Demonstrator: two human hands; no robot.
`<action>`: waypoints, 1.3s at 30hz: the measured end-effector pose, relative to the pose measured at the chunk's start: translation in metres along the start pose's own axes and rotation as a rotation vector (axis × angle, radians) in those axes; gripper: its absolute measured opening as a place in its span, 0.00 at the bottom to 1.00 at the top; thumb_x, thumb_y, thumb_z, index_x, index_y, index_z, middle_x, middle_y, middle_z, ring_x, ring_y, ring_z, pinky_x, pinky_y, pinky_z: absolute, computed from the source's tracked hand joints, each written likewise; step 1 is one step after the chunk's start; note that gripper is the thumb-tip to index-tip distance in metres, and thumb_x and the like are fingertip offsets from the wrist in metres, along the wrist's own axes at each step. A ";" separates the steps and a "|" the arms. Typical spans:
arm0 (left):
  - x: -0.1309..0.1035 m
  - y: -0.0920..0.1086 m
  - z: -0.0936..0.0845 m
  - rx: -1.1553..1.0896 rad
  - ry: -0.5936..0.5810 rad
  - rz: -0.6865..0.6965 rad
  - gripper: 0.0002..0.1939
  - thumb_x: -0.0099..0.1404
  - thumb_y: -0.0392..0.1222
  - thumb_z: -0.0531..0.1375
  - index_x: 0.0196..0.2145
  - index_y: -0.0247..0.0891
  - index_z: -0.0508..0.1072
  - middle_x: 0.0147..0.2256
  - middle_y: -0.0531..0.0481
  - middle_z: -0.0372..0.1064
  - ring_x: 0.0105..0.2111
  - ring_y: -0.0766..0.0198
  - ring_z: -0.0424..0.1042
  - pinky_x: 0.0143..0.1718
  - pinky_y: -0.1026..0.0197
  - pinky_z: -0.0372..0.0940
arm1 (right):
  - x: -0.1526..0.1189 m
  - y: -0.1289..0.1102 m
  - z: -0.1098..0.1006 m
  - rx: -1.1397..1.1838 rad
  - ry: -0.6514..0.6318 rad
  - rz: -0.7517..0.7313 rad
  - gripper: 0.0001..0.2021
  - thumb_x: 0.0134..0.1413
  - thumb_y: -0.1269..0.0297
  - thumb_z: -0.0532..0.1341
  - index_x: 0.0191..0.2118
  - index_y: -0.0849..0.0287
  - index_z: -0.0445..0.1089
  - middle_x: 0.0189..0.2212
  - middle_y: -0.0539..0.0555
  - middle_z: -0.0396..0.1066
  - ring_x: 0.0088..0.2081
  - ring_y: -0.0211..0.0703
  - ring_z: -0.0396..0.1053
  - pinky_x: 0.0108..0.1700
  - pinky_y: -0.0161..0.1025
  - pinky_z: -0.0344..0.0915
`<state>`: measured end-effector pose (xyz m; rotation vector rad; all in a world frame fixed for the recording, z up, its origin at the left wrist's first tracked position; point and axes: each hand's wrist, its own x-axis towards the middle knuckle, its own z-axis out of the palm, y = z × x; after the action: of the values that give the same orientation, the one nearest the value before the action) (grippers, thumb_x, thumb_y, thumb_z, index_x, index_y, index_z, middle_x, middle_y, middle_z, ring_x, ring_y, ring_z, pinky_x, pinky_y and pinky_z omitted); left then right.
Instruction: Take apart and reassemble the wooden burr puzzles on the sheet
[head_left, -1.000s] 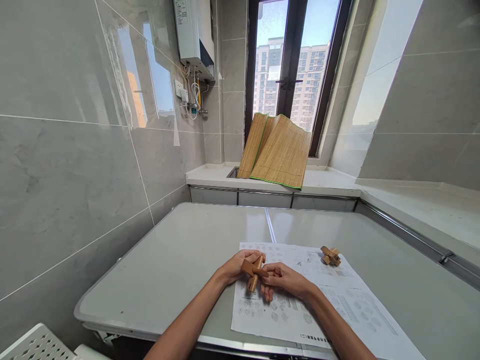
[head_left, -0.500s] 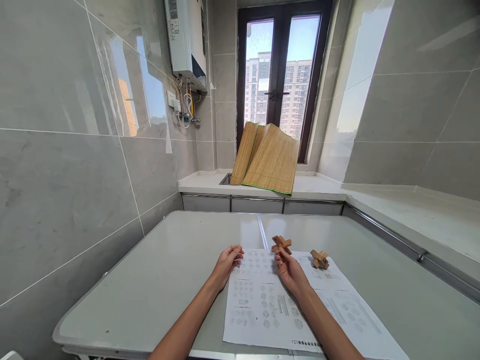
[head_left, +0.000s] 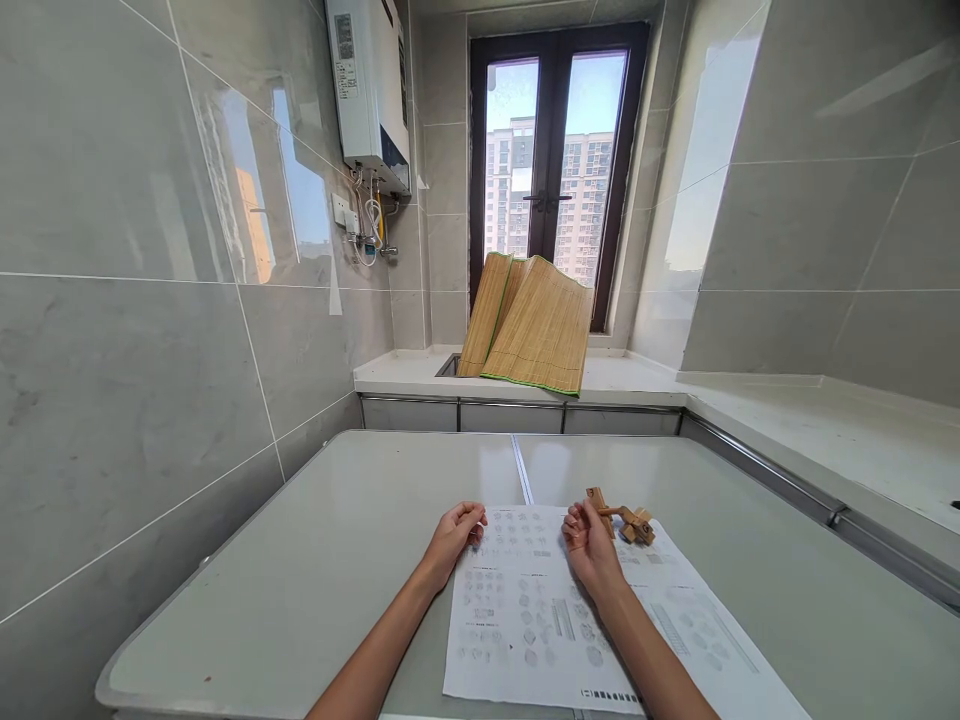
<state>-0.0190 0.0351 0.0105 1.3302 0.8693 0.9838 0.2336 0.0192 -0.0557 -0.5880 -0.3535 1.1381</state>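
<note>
My right hand (head_left: 590, 548) has its fingers closed on an open cross of interlocked wooden burr-puzzle pieces (head_left: 596, 497), partly hidden behind the fingers. Just to its right, another wooden puzzle cluster (head_left: 638, 526) lies on the printed sheet (head_left: 517, 600); whether the two touch I cannot tell. My left hand (head_left: 456, 532) rests near the sheet's upper left corner, fingers curled in and thumb against them. Anything inside that hand is hidden. Small grey diagrams cover the sheet.
A pale table (head_left: 315, 590) carries the sheet, with a metal seam (head_left: 520, 468) across it. Behind stands a white counter (head_left: 397, 372) with a bamboo mat (head_left: 536, 330) propped against the window (head_left: 555, 180). Tiled walls rise on both sides; a water heater (head_left: 371, 90) hangs left.
My right hand has moved right and slightly down, carrying the wooden pieces close to the cluster on the sheet and turning them. The left hand stays near the same spot. The view tilts up slightly.
</note>
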 end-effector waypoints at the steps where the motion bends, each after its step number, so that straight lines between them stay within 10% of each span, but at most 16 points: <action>1: 0.000 0.000 0.000 0.014 0.005 -0.001 0.22 0.58 0.60 0.66 0.32 0.36 0.72 0.31 0.51 0.68 0.27 0.67 0.63 0.32 0.62 0.59 | -0.002 0.000 0.002 -0.021 -0.020 0.019 0.16 0.49 0.56 0.73 0.32 0.53 0.65 0.22 0.43 0.66 0.20 0.31 0.63 0.17 0.28 0.62; 16: -0.001 0.001 0.004 0.093 0.021 -0.001 0.18 0.61 0.57 0.64 0.30 0.38 0.69 0.25 0.55 0.65 0.23 0.68 0.60 0.30 0.62 0.57 | -0.031 -0.005 0.030 -0.264 -0.242 0.179 0.16 0.48 0.57 0.74 0.29 0.55 0.66 0.25 0.46 0.67 0.22 0.34 0.62 0.21 0.34 0.62; 39: 0.003 -0.011 0.001 0.075 0.018 0.000 0.18 0.59 0.56 0.64 0.32 0.37 0.70 0.30 0.52 0.68 0.23 0.69 0.62 0.28 0.63 0.59 | -0.042 -0.018 0.032 -0.468 -0.177 -0.098 0.13 0.52 0.53 0.69 0.36 0.53 0.70 0.23 0.46 0.67 0.21 0.36 0.59 0.22 0.36 0.58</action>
<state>-0.0164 0.0376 0.0002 1.3867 0.9282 0.9728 0.2130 -0.0169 -0.0182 -0.8699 -0.8059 1.0186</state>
